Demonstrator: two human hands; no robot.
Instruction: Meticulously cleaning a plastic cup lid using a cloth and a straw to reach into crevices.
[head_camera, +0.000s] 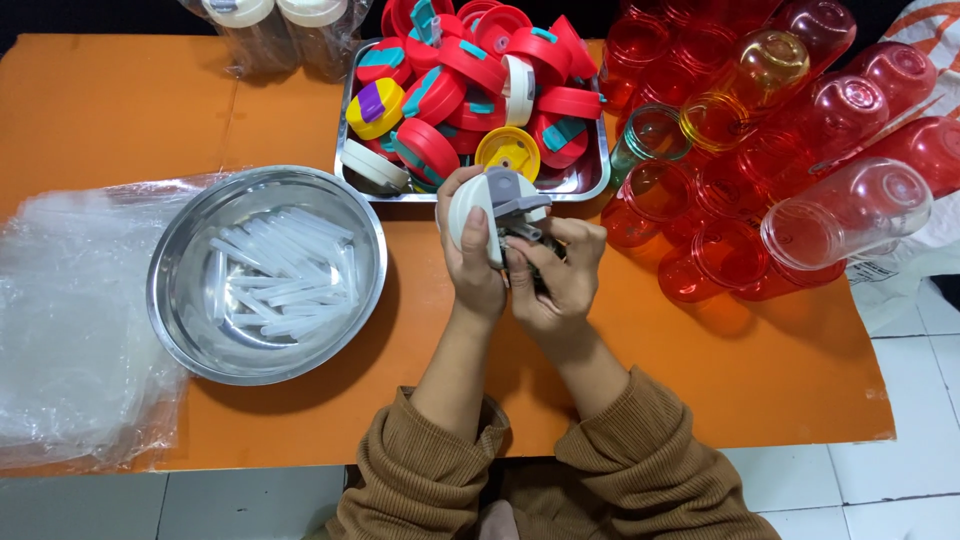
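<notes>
Left hand grips a white bottle lid with grey flap, fingers curled around it — right hand pinches its underside (above the orange table), near the lid tray.

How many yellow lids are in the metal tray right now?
2. One yellow lid with a purple flap lies at the left side of the metal tray; one plain yellow lid lies at its front middle. Others may be buried under the red lids.
</notes>
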